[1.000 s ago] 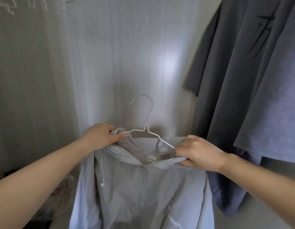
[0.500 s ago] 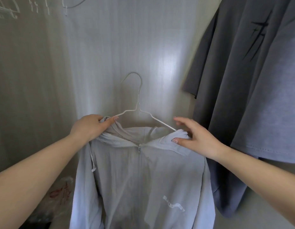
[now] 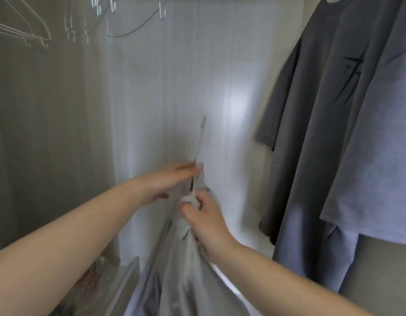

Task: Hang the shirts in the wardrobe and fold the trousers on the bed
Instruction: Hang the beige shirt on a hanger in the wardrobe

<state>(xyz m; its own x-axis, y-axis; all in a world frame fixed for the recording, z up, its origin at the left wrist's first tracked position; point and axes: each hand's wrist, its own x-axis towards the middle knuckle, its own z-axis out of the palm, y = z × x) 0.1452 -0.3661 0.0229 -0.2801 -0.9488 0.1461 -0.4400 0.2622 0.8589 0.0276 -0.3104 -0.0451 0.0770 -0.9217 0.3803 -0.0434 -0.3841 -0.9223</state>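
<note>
A light grey zip hoodie hangs from a white wire hanger, now seen edge-on, its hook pointing up in front of the wardrobe's white back wall. My left hand rests on the far shoulder of the hoodie at the hanger's neck, fingers partly spread. My right hand pinches the near collar and the hanger arm. The frame is motion-blurred, so the exact grip is unclear.
Two grey T-shirts hang at the right, the front one with a black mark on it. Several empty white hangers hang on the rail at the top left. A plastic bag lies on the wardrobe floor.
The hoodie and hanger have turned from facing me to edge-on and risen. Both hands have come together at the collar, and the view has tilted up towards the rail.
</note>
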